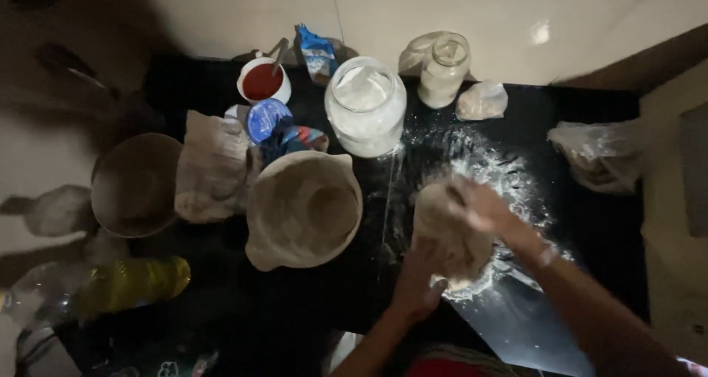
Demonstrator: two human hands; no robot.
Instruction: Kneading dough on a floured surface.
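Both hands — left (419, 277), right (479, 207) — pressed onto dough (446, 237), floured black counter (516, 170), bowl (302, 209) beside

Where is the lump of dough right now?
In the head view the dough lies right of centre on the floured patch of the dark counter, between the left hand and the right hand, just right of the large mixing bowl.
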